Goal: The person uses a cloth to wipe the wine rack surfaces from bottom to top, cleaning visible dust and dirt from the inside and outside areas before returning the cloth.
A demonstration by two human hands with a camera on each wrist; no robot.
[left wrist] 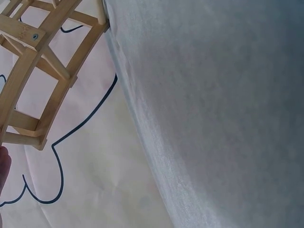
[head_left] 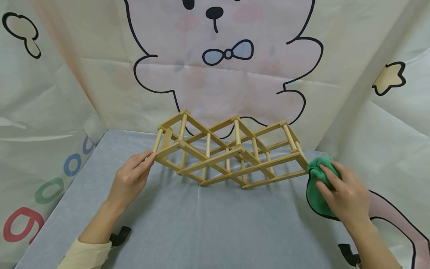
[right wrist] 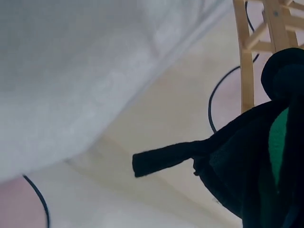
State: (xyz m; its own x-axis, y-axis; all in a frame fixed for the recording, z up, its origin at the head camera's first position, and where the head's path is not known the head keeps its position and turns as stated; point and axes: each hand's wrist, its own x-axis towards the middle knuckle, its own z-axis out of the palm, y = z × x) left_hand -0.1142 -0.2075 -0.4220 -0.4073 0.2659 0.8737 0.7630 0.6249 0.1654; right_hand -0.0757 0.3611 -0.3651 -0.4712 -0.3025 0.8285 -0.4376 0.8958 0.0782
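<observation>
A light wooden lattice rack [head_left: 236, 130], made of crossed slats and round dowels, spans the middle of the head view, tilted. My left hand [head_left: 129, 181] pinches its left end between thumb and fingers. At the opposite end, my right hand [head_left: 347, 194] grips a bunched green cloth [head_left: 317, 194] with dark edging, which touches the rack's corner. Part of the rack [left wrist: 56, 102] fills the upper left of the left wrist view, beside a fingertip [left wrist: 4, 166]. In the right wrist view, the cloth [right wrist: 278, 142] looks mostly dark, with a strap-like tab sticking out; it hides the right fingers.
A grey-blue covered table [head_left: 208, 228] lies below the rack. Pale printed fabric [head_left: 268, 86] stands behind it and along both sides, with cartoon outlines. Dark straps [head_left: 120, 236] hang near both wrists.
</observation>
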